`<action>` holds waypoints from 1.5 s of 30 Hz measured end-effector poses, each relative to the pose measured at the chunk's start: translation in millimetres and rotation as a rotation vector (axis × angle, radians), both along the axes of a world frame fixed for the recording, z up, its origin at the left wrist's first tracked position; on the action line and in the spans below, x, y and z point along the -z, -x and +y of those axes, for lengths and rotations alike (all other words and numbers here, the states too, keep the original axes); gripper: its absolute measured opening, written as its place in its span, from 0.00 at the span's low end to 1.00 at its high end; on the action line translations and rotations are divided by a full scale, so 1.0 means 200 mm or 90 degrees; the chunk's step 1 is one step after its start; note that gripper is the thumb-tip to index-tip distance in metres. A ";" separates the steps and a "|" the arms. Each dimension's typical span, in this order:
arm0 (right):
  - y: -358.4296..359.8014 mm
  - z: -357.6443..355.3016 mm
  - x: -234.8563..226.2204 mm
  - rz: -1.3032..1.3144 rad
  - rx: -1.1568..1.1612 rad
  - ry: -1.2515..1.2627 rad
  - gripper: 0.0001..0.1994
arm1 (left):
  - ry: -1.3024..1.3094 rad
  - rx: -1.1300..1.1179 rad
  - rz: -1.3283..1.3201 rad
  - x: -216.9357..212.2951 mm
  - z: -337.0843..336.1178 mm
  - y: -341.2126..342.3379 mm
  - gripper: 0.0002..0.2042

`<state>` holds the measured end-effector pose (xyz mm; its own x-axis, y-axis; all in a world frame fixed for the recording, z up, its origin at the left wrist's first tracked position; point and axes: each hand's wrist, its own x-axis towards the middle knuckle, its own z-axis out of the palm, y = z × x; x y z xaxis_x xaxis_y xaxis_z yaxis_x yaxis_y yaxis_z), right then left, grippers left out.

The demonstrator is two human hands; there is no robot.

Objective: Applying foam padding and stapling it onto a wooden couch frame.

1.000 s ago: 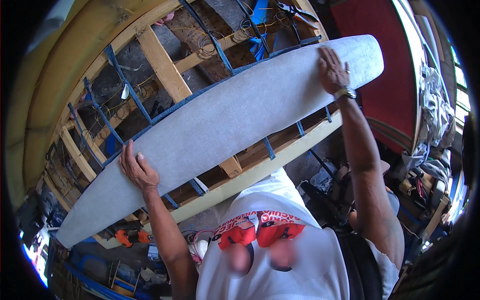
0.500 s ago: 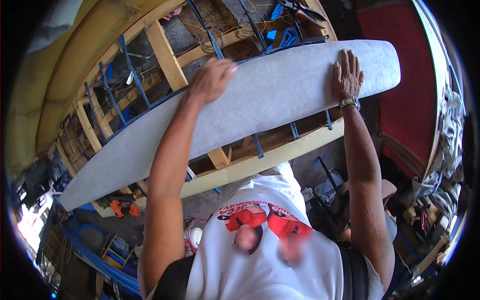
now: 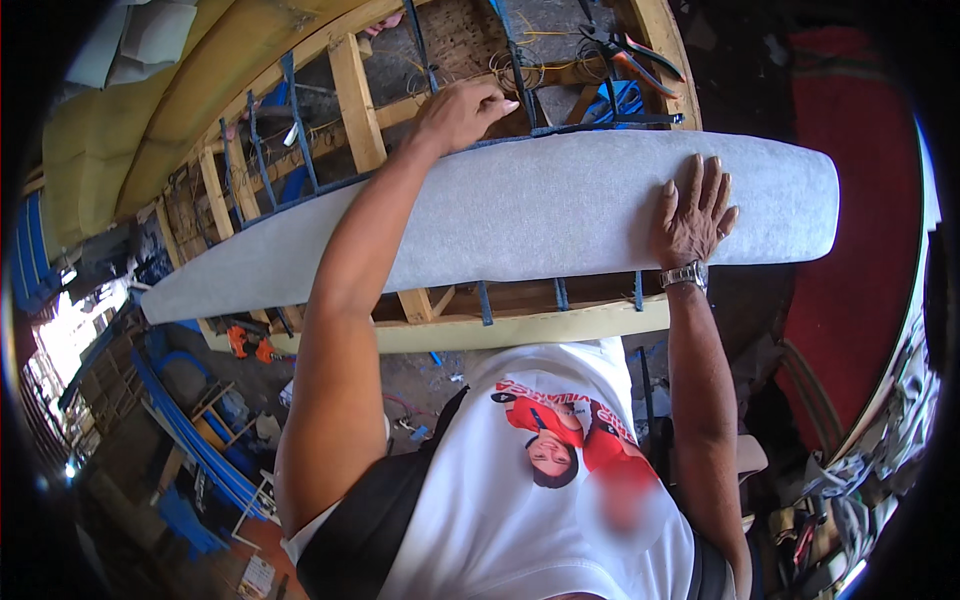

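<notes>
A long, light grey cloth-covered pad (image 3: 560,205) lies across a wooden frame (image 3: 357,105) strung with dark blue webbing straps (image 3: 298,130). At the pad's far edge is my left hand (image 3: 462,115), its fingers bent and drawn together near a strap. Whatever those fingers may hold is hidden. My right hand (image 3: 695,212) rests flat on the right part of the pad, fingers stretched out, a metal watch (image 3: 685,274) at the wrist. Past the pad's far edge, pliers (image 3: 640,60) with orange and black handles lie on the frame.
Thin wire coils (image 3: 515,75) sit among the straps. Yellowish foam (image 3: 120,130) curves along the far left. A red fabric-covered piece (image 3: 840,250) stands on the right. Below the frame's left end lies an orange tool (image 3: 250,345), near blue tubing (image 3: 190,430).
My left hand has moved right along the pad's far edge and past it. My right hand stays flat on the pad, with its fingers spread wider. The whole view has shifted.
</notes>
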<state>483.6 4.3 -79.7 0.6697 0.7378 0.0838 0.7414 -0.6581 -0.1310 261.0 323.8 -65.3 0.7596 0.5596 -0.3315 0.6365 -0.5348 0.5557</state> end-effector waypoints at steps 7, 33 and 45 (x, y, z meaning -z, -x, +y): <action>0.00 0.33 -0.26 0.298 -0.478 0.019 0.35 | -0.391 -0.285 0.053 -0.14 -0.56 0.74 0.23; 0.51 0.35 -0.26 0.270 -0.701 0.192 0.35 | -0.010 -0.200 -0.049 -0.08 -0.29 0.54 0.17; 0.47 0.19 -0.16 0.359 -0.647 0.006 0.25 | -0.165 -0.038 0.042 -0.11 -0.77 0.22 0.31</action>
